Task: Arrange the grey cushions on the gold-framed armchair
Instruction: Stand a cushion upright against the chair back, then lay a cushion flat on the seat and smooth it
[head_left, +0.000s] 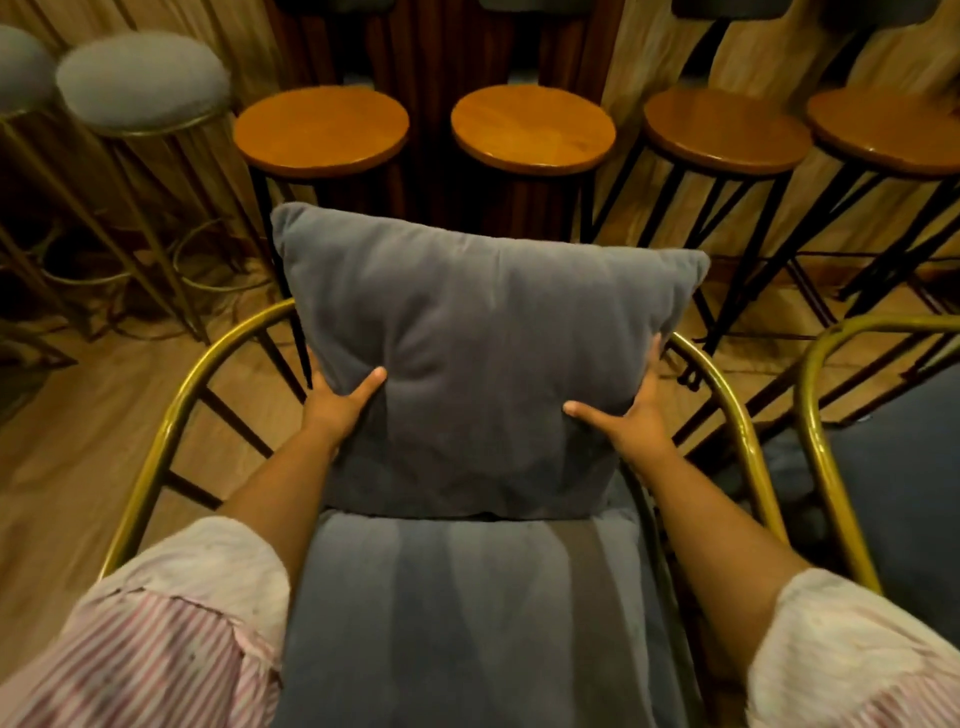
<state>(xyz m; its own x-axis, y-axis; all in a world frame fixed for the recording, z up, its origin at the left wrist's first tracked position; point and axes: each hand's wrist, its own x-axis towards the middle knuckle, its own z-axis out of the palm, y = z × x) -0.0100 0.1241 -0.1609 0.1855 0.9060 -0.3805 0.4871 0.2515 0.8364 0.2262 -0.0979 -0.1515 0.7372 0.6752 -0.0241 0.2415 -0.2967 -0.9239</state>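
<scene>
A square grey back cushion (478, 343) stands upright at the back of the gold-framed armchair (171, 421), its lower edge resting on the grey seat cushion (467, 613). My left hand (337, 402) grips the cushion's left side, thumb on the front face. On the right side my right hand (634, 421) holds it the same way, fingers wrapped behind the edge. The curved gold frame runs around both sides of the cushions.
Wooden-topped bar stools with black legs (321, 130) (532, 127) (727, 132) stand in a row behind the chair. Grey-padded stools on gold legs (143, 80) are at the far left. A second gold-framed chair with a grey cushion (883, 467) sits close on the right.
</scene>
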